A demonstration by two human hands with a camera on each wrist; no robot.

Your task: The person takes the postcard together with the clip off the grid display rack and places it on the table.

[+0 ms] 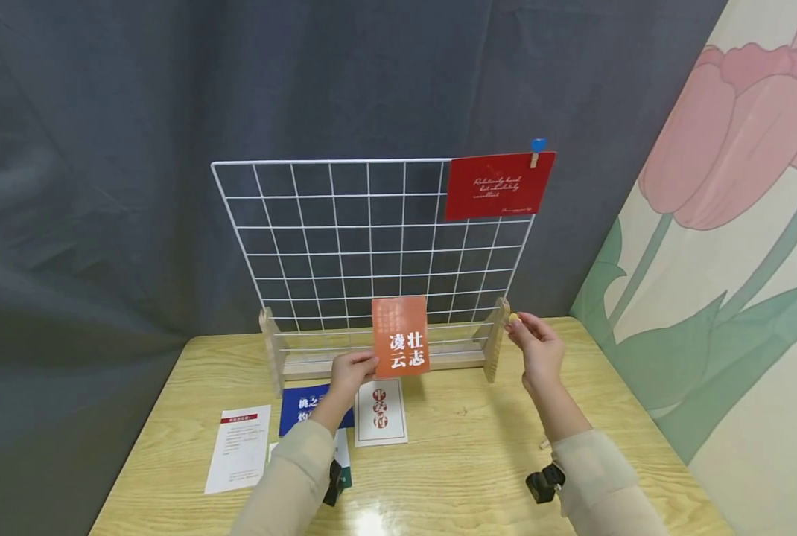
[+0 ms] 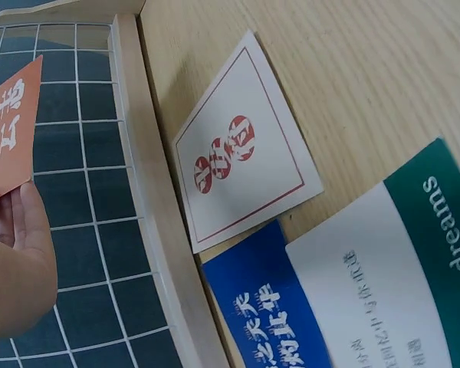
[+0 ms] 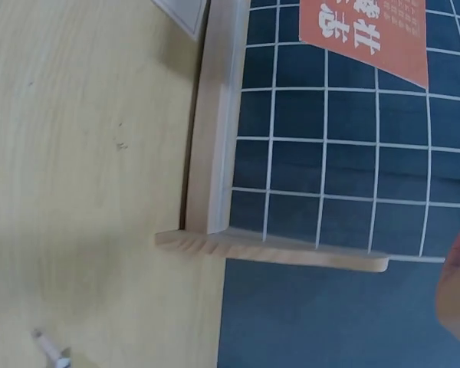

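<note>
My left hand (image 1: 350, 372) pinches an orange card (image 1: 398, 324) with white characters by its lower left edge. The card is upright before the lower middle of a white wire grid (image 1: 351, 238) on a wooden stand. At the right end of the stand, my right hand (image 1: 539, 350) holds a small yellow-topped clip (image 1: 514, 318) between thumb and fingertips; most of it is hidden by the fingers. A red card (image 1: 495, 186) hangs at the grid's top right corner, held by a wooden clip with a blue heart (image 1: 538, 144).
On the table (image 1: 465, 461) lie a white card with red circles (image 1: 380, 413), a blue card (image 2: 264, 299), a green-and-white card (image 2: 368, 284) and a white printed sheet (image 1: 239, 447). Another small clip (image 3: 54, 351) lies near the right sleeve. A dark curtain (image 1: 103, 186) hangs behind.
</note>
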